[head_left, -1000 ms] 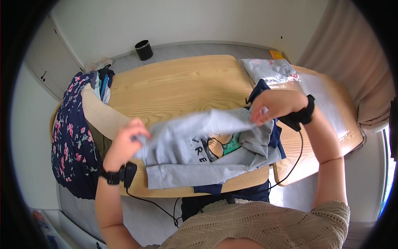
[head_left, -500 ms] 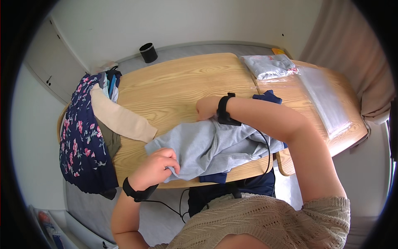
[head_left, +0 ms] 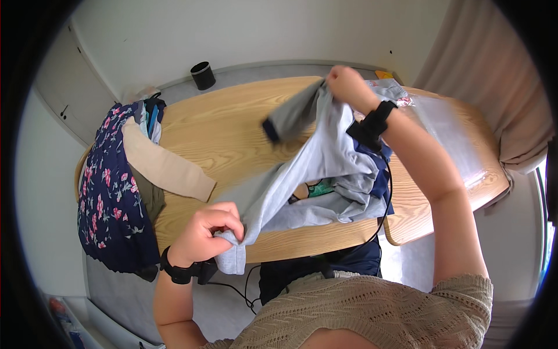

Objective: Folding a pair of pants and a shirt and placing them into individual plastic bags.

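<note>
A light grey sweatshirt [head_left: 334, 148] with navy parts is stretched slantwise over the table, lifted at its far end. My left hand [head_left: 209, 232] is closed on its near-left edge, where a ribbed band [head_left: 232, 260] hangs below my fingers at the table's front edge. Higher up and to the right, my right hand [head_left: 347, 87] grips the raised cloth. From there a grey sleeve [head_left: 296, 113] with a dark navy cuff swings out to the left, blurred. Inside the sweatshirt's folds a green print [head_left: 321, 187] shows. Both wrists wear black straps.
Clothes are piled at the table's left end: a navy floral garment [head_left: 107, 198], a beige sleeve [head_left: 168, 160] and an olive piece. Clear plastic bags [head_left: 447, 134] lie on the right, beside a bagged garment partly hidden by my right arm. A black bin [head_left: 203, 76] stands beyond the table.
My right hand has moved up and away to the right, raising the sweatshirt and pulling it taut. A navy-cuffed sleeve and the green print have come into sight. My left hand keeps its hold.
</note>
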{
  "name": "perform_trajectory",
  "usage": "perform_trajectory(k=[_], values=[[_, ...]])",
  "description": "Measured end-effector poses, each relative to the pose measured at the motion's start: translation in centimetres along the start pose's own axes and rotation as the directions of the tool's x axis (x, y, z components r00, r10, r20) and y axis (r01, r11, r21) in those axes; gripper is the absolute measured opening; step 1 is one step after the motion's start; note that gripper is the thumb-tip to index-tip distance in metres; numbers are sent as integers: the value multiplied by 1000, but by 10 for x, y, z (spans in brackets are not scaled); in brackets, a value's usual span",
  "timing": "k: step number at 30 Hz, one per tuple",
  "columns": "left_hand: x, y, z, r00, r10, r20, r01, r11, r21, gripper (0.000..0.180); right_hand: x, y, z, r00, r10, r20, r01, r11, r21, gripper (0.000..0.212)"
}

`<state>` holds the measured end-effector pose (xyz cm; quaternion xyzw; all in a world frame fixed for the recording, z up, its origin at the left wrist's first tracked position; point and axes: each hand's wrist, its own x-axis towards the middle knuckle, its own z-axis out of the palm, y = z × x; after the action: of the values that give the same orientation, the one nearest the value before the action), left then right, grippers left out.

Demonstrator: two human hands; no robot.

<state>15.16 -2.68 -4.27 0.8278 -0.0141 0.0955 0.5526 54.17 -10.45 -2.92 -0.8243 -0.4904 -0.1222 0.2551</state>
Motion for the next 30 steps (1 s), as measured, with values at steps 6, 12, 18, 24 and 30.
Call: perform_trajectory(k=[6, 12, 18, 24, 30], values=[[25, -15, -19, 945, -140, -295, 76, 973, -218, 19, 40, 4, -35, 972, 220, -86, -130, 804, 580, 21], [35, -93, -105, 425, -149, -893, 257, 966, -39, 38, 23, -17, -34, 922, -350, 166, 221, 827, 516, 42], [-12, -72, -49, 771, -291, -567, 471, 859, 200, 39, -87, 12, -61, 822, -242, 516, 110, 955, 274, 30], [-46, -79, 24, 928, -241, -285, 351, 823, 446, 47, -163, 78, -37, 828, 194, 527, -318, 935, 156, 46], [-53, -90, 49, 919, -194, -344, 378, 686, 622, 51, -183, 78, -47, 703, 260, 662, -446, 886, 126, 33]])
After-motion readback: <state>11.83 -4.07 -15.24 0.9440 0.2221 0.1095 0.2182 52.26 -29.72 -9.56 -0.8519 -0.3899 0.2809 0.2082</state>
